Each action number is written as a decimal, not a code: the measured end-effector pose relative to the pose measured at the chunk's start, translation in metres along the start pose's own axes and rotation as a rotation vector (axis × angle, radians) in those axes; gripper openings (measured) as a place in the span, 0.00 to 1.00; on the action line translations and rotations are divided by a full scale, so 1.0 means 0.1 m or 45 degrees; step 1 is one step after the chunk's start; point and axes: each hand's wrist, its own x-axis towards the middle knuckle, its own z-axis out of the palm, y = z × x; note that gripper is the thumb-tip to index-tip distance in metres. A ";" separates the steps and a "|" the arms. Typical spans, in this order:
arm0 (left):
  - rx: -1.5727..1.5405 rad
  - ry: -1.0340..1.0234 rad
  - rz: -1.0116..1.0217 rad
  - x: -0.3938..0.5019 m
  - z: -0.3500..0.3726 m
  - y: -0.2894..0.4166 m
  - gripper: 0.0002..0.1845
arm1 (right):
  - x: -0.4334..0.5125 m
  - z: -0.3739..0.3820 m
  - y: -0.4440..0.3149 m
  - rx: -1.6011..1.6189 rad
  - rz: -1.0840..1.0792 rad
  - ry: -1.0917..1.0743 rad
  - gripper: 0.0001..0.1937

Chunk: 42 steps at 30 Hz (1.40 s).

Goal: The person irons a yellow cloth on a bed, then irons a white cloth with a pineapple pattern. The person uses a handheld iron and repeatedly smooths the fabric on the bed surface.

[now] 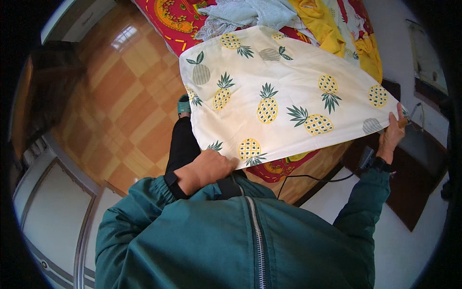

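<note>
A cream cloth (288, 86) printed with yellow pineapples and grey-green fruit is stretched out before me. My left hand (207, 168) grips its near left corner in a closed fist, close to my waist. Out to the side, my right hand (391, 135) pinches the right-hand corner, with a finger pointing up along the edge. The near edge runs fairly taut between both hands and shows a thin yellow line. The far part of the cloth reaches over the bed, where it hides some of the bedding.
A red patterned bed cover (173, 21) lies beyond, with a pale blue lace-trimmed cloth (252, 14) and yellow fabric (321, 25) heaped on it. A black cable (310, 176) runs at the right. Tiled floor (122, 97) and a white door (57, 206) are at the left.
</note>
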 end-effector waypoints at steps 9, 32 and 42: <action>-0.062 0.353 -0.439 -0.15 -0.18 0.11 0.07 | 0.07 -0.08 -0.05 -0.108 -0.012 -0.001 0.24; -0.146 1.628 -0.373 -0.33 -0.98 1.00 0.12 | -0.67 -1.44 0.23 0.517 -0.172 0.199 0.23; 0.828 1.110 -0.527 -0.63 -1.37 0.90 0.16 | 0.18 -1.40 0.22 0.645 -0.160 0.159 0.26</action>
